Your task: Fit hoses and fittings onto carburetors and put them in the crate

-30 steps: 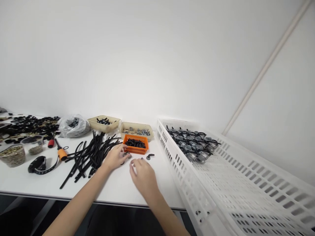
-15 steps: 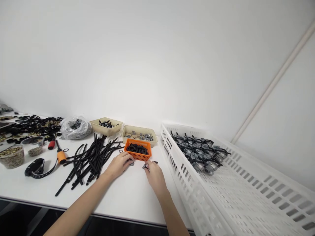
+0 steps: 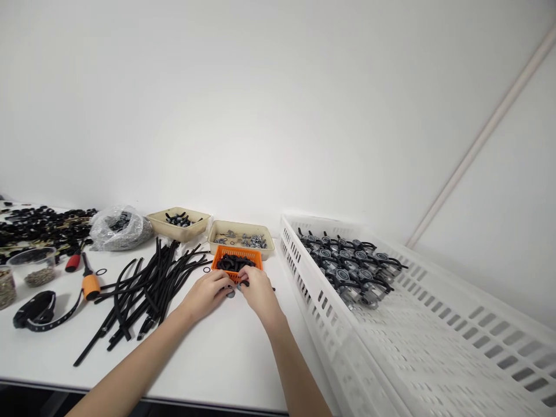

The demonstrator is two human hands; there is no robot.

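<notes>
"What's the biggest thing from where you're standing?"

"The long white tabletop (image 3: 226, 356), its far edge against the wall. On the right, a large white perforated plastic crate (image 3: 356, 353) runs from that far edge past the near one, with grey-and-clear fittings with black tails (image 3: 343, 269) grouped in its far end."

"And around the hands?"

"To their left, a loose heap of thin black rubbery-looking tubes (image 3: 150, 289). By the far edge, a shallow cream plastic tray (image 3: 245, 228) of small grey parts; just in front of it, a small orange slotted plastic basket (image 3: 237, 251) of curved black pieces."

"Are the fingers holding anything?"

"Yes, both sets, right by the basket's near side. The left hand (image 3: 208, 292) has its fingertips closed on a small rounded grey piece (image 3: 230, 293). The right hand (image 3: 258, 289) pinches a small grey-and-black piece (image 3: 241, 285) just beside it. Whether the two touch, I can't tell."

"Tricky to handle?"

"Light and stiff, I'd guess, not very fragile, but smooth enough to slip or twist. I'd take each by its broad grey sides, between thumb and forefinger, leaving the ends free."
</notes>
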